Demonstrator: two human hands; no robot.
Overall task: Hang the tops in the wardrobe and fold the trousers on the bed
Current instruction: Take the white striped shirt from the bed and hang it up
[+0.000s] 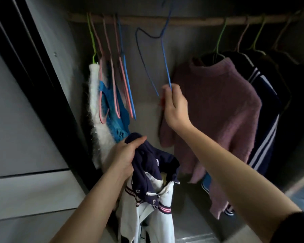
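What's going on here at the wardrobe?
A person is hanging up tops. Their left hand grips a navy and white jacket, not yet on a hanger. Their right hand holds a bare blue hanger by its lower end, below the rail. A purple jumper and dark tops already hang to the right.

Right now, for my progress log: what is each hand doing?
Left hand: grips the navy-and-white jacket.
Right hand: pinches the blue wire hanger.

A blue wire hanger (pixel 165 55), a navy-and-white jacket (pixel 153 181) with pink-striped cuffs, a mauve fuzzy sweater (pixel 218 106), a white fluffy top (pixel 95 106), and a navy white-striped jacket (pixel 263 106).
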